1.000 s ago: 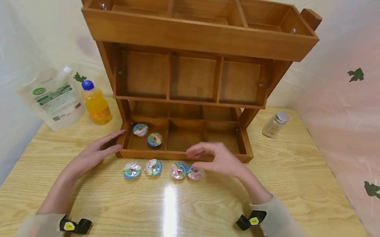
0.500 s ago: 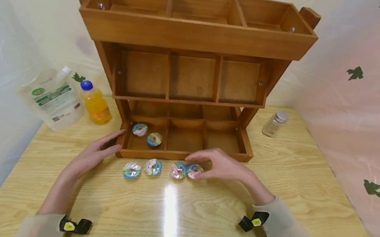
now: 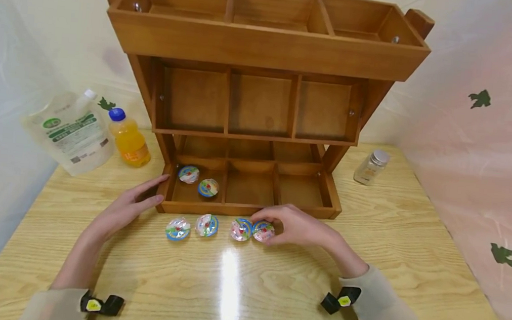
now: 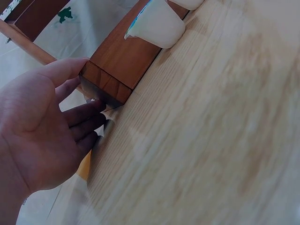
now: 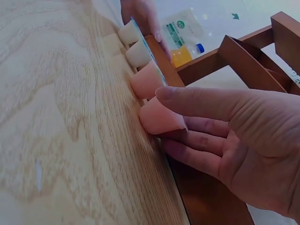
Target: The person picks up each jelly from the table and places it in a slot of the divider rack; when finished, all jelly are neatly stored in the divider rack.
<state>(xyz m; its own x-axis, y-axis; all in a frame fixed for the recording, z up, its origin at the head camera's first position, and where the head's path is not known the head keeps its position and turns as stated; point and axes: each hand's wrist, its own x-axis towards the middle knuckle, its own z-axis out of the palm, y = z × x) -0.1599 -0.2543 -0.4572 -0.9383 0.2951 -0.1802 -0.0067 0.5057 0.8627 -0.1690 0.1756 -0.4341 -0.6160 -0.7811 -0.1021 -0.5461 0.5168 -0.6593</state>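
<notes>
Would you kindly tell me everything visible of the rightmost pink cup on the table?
The rightmost pink cup is small and looks like plastic, with sides tapering toward its base and a shiny lid printed in blue, green and red. It appears upright, lid up, on the wooden-looking table in front of the brown rack. Its lid edge seems to meet the other pink cup. The right hand has thumb and fingers around it; whether they grip is unclear.

passage: tabletop nearside of cups | obstacles: front board behind cups, middle tier above
</notes>
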